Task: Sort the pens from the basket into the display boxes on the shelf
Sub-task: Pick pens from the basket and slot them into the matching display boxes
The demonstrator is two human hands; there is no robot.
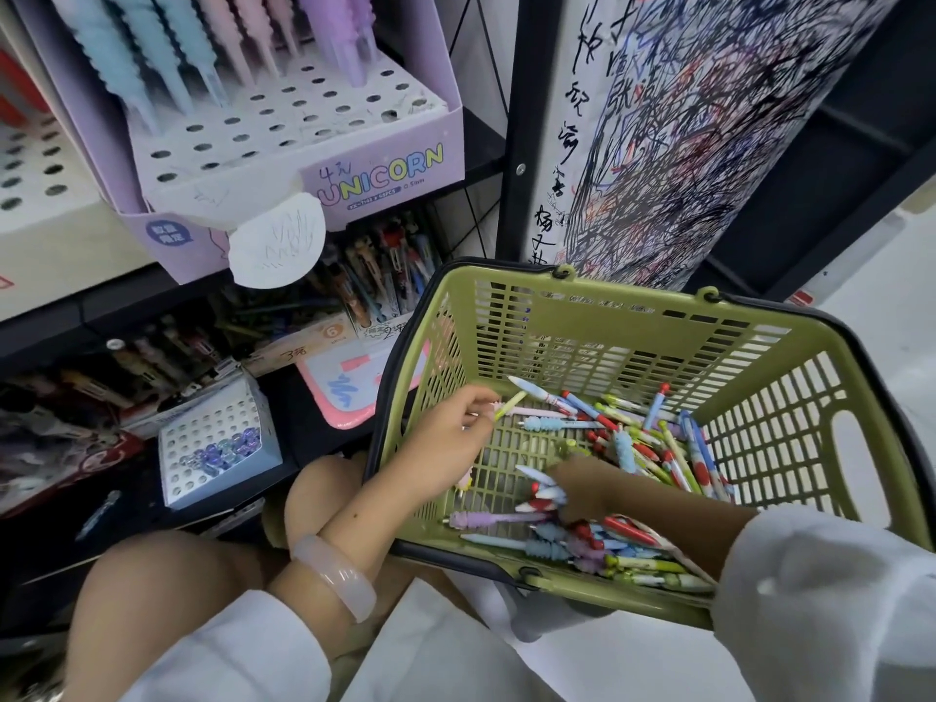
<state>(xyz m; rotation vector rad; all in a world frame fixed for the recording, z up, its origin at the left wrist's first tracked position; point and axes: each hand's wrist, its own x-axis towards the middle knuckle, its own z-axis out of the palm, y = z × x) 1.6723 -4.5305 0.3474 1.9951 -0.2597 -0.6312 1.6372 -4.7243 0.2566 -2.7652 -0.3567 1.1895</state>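
We see the pens [633, 448] heaped in the green basket [759, 347] resting on the person's lap. Our left hand [445, 438] pinches a yellow-green pen [509, 405]; our right hand [587, 491] curls round several pens. The purple Unicorn display box [304, 159] sits on the shelf [50, 321] just beside the basket.

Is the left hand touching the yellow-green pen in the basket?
Touching. In the head view the left hand pinches the near end of the yellow-green pen between its fingertips, above the floor of the basket.
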